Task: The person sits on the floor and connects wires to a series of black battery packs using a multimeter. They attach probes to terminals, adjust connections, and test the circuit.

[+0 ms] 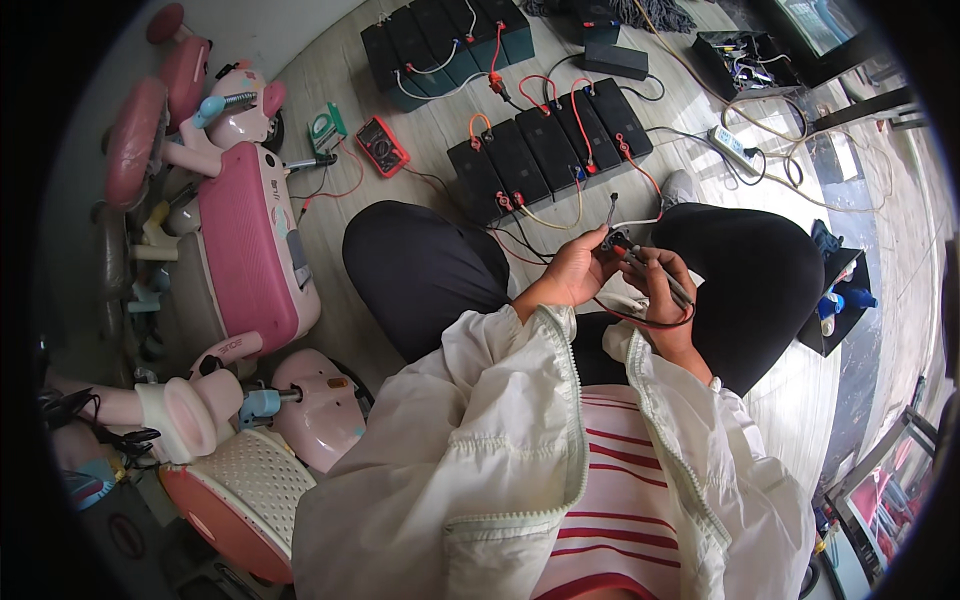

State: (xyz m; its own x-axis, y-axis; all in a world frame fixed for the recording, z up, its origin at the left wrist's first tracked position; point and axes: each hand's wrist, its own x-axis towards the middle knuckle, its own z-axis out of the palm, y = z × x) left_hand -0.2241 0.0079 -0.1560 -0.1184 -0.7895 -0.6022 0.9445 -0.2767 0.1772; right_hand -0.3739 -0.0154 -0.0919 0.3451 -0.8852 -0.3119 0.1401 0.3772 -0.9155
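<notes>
In front of my lap, my left hand (580, 270) pinches a small black connector (614, 240) that has cables running from it. My right hand (668, 285) is closed around slim test probes (640, 262), their tips at the connector; whether they touch its contacts is too small to tell. A dark and red lead loops below the right hand. Just beyond stands a row of black batteries (545, 150), joined by red, white and yellowish wires with ring terminals. Left of that row lies a red multimeter (382, 147) with its leads; its reading is unreadable.
A second block of batteries (440, 50) stands farther back, near a black power adapter (615, 61). A white power strip (733, 148) and coiled cable lie at right. Pink ride-on vehicles (250, 245) crowd the left. An open black box (845, 300) sits beside my right knee.
</notes>
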